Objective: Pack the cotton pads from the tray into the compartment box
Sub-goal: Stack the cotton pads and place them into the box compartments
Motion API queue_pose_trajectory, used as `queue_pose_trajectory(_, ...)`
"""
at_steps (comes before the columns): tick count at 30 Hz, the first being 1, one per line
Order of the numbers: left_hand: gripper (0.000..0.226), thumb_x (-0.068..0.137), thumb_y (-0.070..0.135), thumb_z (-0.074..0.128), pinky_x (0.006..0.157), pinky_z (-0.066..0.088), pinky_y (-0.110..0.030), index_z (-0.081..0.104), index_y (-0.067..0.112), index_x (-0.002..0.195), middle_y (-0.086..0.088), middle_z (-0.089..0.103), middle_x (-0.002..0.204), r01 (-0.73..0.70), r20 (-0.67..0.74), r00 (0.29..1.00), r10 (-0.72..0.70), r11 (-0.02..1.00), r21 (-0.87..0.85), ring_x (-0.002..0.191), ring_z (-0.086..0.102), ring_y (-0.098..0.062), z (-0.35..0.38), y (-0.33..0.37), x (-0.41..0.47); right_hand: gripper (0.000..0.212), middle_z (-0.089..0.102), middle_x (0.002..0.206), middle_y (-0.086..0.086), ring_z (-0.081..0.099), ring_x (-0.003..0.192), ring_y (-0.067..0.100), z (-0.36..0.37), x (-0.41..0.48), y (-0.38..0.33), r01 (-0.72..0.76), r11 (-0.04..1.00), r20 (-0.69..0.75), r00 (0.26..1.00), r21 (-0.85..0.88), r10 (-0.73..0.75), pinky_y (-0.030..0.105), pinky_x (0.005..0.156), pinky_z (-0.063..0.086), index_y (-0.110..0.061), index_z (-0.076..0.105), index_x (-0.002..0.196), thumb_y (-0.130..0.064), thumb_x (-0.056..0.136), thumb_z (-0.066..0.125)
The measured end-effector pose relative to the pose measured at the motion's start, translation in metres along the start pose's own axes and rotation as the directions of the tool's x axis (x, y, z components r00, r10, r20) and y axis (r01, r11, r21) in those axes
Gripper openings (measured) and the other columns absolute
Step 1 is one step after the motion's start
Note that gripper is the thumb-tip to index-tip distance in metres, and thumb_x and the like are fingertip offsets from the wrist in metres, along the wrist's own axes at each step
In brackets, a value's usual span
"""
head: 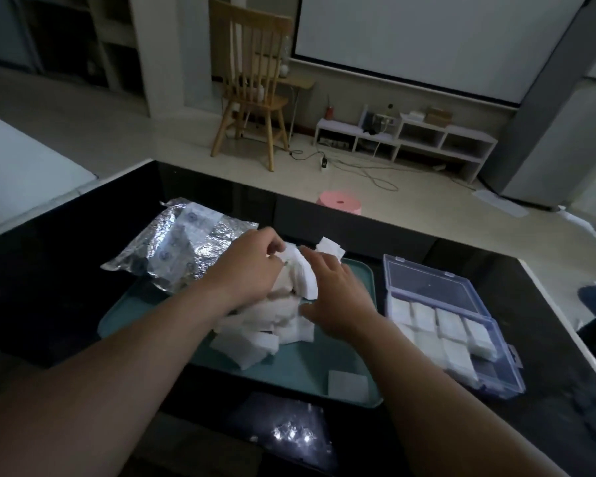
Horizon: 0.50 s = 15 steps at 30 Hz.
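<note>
1. Hands both stretched forward over the teal tray (307, 373), bare forearms coming in from the two lower corners.
2. Left hand (248, 266): back turned up, wrist a little bent, fingers curled inward, thumb and fingertips pinching the left end of a small stack of cotton pads (301, 275).
3. Right hand (338, 290): back turned up, fingers rather straight and laid against the right side of the same stack, thumb spread wide toward the pads below, not closed around anything.
4. Stack lifted between the two hands above the middle of the tray, fanned out and bent in a curve, edges of the separate pads visible.
5. Loose pile (265, 335) of white square pads on the tray under the hands, untidy and overlapping. One single pad (348, 387) flat in the near right corner of the tray. A few more pads (329, 247) at the far rim.
6. Compartment box (430, 284) of clear bluish plastic just beside the tray on the right, lid open and lying back on the far side, compartments on the near side packed with white pads (441, 335) in neat rows.
7. Silver foil bag (179, 249), crumpled, on the black table (49, 304), overlapping the far left corner of the tray.
</note>
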<state>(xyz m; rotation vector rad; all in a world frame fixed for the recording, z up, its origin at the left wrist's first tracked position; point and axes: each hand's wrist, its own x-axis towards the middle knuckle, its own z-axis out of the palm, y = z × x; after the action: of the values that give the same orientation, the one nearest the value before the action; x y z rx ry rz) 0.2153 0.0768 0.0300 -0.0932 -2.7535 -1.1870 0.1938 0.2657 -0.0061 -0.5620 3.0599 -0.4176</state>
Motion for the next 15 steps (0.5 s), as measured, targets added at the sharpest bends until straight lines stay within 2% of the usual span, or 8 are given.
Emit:
queue_pose_trajectory(2,0.021,0.096,0.014,0.057,0.079,0.047,-0.028,0.064,0.024,0.113,0.001,0.061,0.117,-0.003,0.021,1.000,0.004,0.999,-0.039,0.097,0.060,-0.014,-0.002,0.000,0.003,0.092,0.036,0.163,-0.002,0.043,0.140,0.030,0.008,0.008,-0.005,-0.003,0.999,0.029,1.000,-0.035,0.004,0.049,0.111,0.043,-0.043,0.016,0.161,-0.040,0.086,0.071)
queue_pose_trajectory(4,0.020,0.098,0.017,0.056,0.075,0.048,-0.028,0.063,0.025,0.114,0.003,0.061,0.116,-0.011,0.050,0.999,0.014,0.998,-0.057,0.093,0.060,-0.012,0.001,0.004,0.003,0.078,0.045,0.157,-0.001,0.048,0.134,0.031,0.015,0.012,-0.005,-0.020,0.998,0.034,0.999,-0.059,0.022,0.049,0.106,0.045,-0.041,0.025,0.158,-0.040,0.090,0.063)
queue_pose_trajectory(7,0.018,0.099,0.021,0.055,0.084,0.054,-0.032,0.062,0.027,0.115,0.005,0.062,0.116,-0.009,0.065,0.998,0.012,0.998,-0.056,0.096,0.062,-0.011,0.002,0.006,0.001,0.051,0.062,0.137,0.001,0.056,0.119,0.032,0.023,0.015,-0.007,-0.012,0.998,-0.032,0.999,-0.063,0.010,0.045,0.091,0.048,-0.037,0.043,0.143,-0.030,0.094,0.051)
queue_pose_trajectory(9,0.017,0.100,0.021,0.055,0.083,0.053,-0.030,0.062,0.027,0.114,0.005,0.063,0.115,-0.003,0.073,0.997,0.007,0.999,-0.054,0.095,0.062,-0.010,0.001,0.004,-0.001,0.037,0.068,0.122,0.003,0.060,0.109,0.032,0.023,0.016,-0.006,-0.019,1.000,-0.070,0.997,-0.009,0.019,0.041,0.080,0.047,-0.034,0.051,0.134,-0.026,0.098,0.049)
queue_pose_trajectory(13,0.020,0.100,0.021,0.055,0.073,0.046,-0.025,0.061,0.027,0.118,0.006,0.064,0.114,0.032,0.082,0.996,-0.024,0.996,-0.089,0.091,0.062,-0.010,0.001,0.003,-0.001,0.046,0.069,0.118,0.014,0.064,0.102,0.036,0.007,0.004,0.005,-0.100,0.988,-0.139,0.983,0.119,0.117,0.036,0.075,0.043,-0.028,0.048,0.148,-0.020,0.103,0.045)
queue_pose_trajectory(15,0.025,0.099,0.022,0.056,0.070,0.050,-0.030,0.058,0.029,0.122,0.006,0.065,0.106,0.083,0.111,0.992,-0.067,0.985,-0.149,0.082,0.064,-0.012,0.002,0.003,-0.002,0.035,0.069,0.109,0.007,0.065,0.094,0.030,-0.003,-0.006,0.005,-0.124,0.956,-0.171,0.970,0.267,0.174,0.035,0.072,0.046,-0.023,0.056,0.138,-0.021,0.105,0.045)
